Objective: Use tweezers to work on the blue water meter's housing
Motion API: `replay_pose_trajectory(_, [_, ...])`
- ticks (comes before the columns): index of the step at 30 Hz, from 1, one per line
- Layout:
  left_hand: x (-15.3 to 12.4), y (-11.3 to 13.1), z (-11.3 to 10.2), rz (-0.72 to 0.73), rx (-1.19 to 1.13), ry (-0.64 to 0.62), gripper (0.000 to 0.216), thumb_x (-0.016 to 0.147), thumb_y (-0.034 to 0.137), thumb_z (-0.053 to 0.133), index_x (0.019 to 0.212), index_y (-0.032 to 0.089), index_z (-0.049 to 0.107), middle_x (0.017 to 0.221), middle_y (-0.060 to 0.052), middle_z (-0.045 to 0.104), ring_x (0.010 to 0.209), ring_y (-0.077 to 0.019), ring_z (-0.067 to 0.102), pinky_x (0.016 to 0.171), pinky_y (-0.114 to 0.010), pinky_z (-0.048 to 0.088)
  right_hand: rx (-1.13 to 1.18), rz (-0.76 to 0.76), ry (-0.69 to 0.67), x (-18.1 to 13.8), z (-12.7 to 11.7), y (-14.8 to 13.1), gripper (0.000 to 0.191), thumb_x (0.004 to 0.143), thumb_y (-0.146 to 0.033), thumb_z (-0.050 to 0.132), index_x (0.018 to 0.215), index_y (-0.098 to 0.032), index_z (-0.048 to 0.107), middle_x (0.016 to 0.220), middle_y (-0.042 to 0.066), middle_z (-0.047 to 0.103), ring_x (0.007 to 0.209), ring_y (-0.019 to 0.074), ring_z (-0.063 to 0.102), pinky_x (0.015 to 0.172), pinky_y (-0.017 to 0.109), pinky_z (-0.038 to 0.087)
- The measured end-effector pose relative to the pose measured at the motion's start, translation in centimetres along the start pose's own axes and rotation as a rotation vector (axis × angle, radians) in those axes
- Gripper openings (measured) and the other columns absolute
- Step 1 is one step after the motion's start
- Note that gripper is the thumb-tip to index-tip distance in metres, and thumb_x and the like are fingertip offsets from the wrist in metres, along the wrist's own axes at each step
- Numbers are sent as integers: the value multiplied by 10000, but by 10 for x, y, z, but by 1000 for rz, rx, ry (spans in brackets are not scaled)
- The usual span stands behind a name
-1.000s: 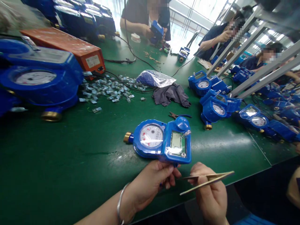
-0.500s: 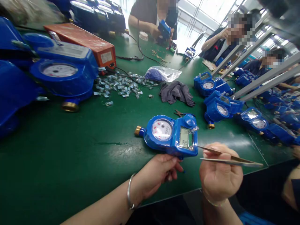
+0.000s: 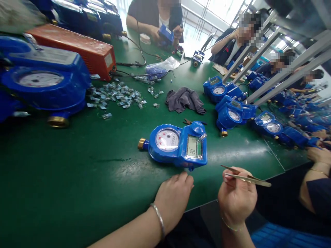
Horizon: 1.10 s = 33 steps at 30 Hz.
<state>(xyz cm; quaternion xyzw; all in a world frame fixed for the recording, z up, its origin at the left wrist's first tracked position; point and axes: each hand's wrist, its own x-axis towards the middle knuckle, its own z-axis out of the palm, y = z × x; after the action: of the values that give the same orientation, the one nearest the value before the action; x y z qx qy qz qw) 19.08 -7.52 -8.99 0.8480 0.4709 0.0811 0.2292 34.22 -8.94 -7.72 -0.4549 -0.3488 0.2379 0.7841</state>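
Note:
A blue water meter [image 3: 178, 146] lies face up on the green table, its round dial to the left and a small digital display to the right. A brass threaded end sticks out on its left. Just below it, my left hand [image 3: 174, 193] rests back-up with fingers curled under; whatever they may hold is hidden. My right hand [image 3: 238, 199], at the table's front edge, grips metal tweezers [image 3: 254, 181], their tips apart and pointing left toward the meter. Nothing shows between the tips.
Behind the meter lie pliers [image 3: 188, 121] and a grey cloth [image 3: 184, 100]. A pile of small clear parts [image 3: 119, 94] sits beside an orange box [image 3: 74, 48]. Larger blue meters [image 3: 46, 79] stand at left, several more [image 3: 230, 113] at right. Co-workers sit across and along the table.
My left hand has come away from the meter's lower edge, moved nearer me and turned back-up. The tweezers have drawn back from the meter's right end, still in my right hand.

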Motion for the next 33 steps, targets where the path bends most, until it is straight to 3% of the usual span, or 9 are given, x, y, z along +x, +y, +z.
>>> replay_pose_trajectory(3, [-3,1,-3,-14,-11,-9,202,910,205,364,901,155,559,902,-96,607,828,-260,593,701,-391,474,18,19,-24,-3,0,-2,133,867,-281,559,798,-174,596,786,-7,529,672,82,513,627,217,419])
replay_pose_trajectory(6, [-9,-2,-14,-72,-227,11,216,916,258,356,878,154,542,883,-90,592,822,-234,559,726,-368,423,-24,-33,-163,-2,4,-11,132,897,-234,499,857,-191,617,830,7,538,729,101,524,613,221,409])
replay_pose_trajectory(8, [-13,-9,-25,-170,-530,6,228,909,300,363,842,159,528,800,-57,571,757,-193,525,693,-328,387,-92,-146,-331,2,12,-22,161,903,-199,468,905,-194,630,856,22,551,766,122,529,636,247,414])
replay_pose_trajectory(12, [-16,-30,-40,-384,-1431,-180,85,804,200,482,832,135,528,751,-23,572,604,-99,462,590,-235,331,-315,-302,-699,16,41,-45,182,880,-144,479,981,-200,620,948,41,569,882,154,546,754,301,425])
replay_pose_trajectory(15, [-16,-46,-41,-414,-1793,-185,114,728,95,529,836,99,568,782,-51,606,603,-73,489,599,-198,341,-464,-395,-879,24,67,-52,179,865,-118,501,980,-202,609,971,33,575,909,138,550,789,292,431])
replay_pose_trajectory(20, [-20,-54,-43,-411,-1894,-132,176,728,111,584,895,82,631,776,-76,636,583,-68,504,562,-167,349,-588,-437,-953,27,91,-42,159,868,-99,482,940,-192,588,919,21,587,905,130,545,798,291,433])
replay_pose_trajectory(27, [-25,-55,-51,-434,-1856,-132,247,773,329,639,856,96,645,719,-41,608,553,-52,463,496,-151,277,-682,-475,-958,26,94,-34,158,874,-95,456,920,-198,567,890,18,591,908,140,547,791,293,428])
replay_pose_trajectory(33, [-24,-55,-50,-443,-1863,-159,337,747,424,667,832,101,623,731,-35,607,557,-52,442,518,-166,274,-708,-393,-988,26,95,-35,171,879,-95,451,920,-207,573,875,12,597,886,141,549,766,297,421])
